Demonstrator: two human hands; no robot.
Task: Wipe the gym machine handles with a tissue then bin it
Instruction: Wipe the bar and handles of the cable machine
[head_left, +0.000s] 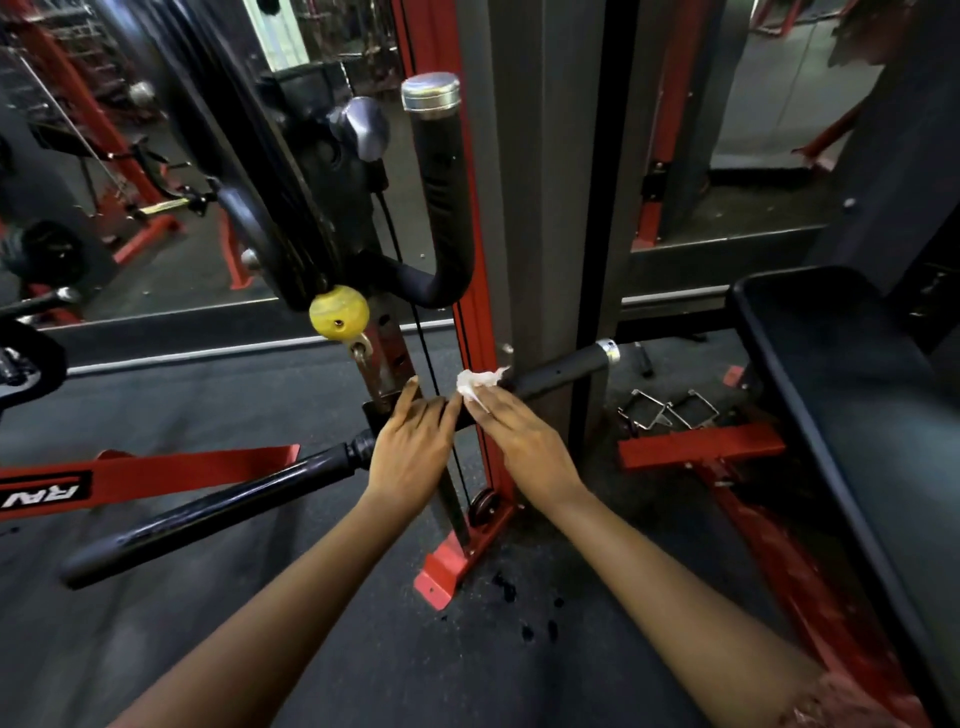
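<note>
A black horizontal handle (558, 371) with a chrome end cap sticks out to the right of the machine's red upright. A crumpled white tissue (475, 382) lies against the inner end of that handle. My right hand (519, 431) holds the tissue under its fingertips. My left hand (413, 441) rests on the bar just left of it, fingers laid over the bar. A second black handle (208, 514) runs down to the lower left. An upright black grip (441, 182) with a chrome cap rises above.
A yellow knob (338, 313) hangs from the black pulley housing above my hands. A black padded bench (857, 415) on a red frame stands to the right. Chrome cable attachments (670, 413) lie on the dark rubber floor. A mirror lies behind.
</note>
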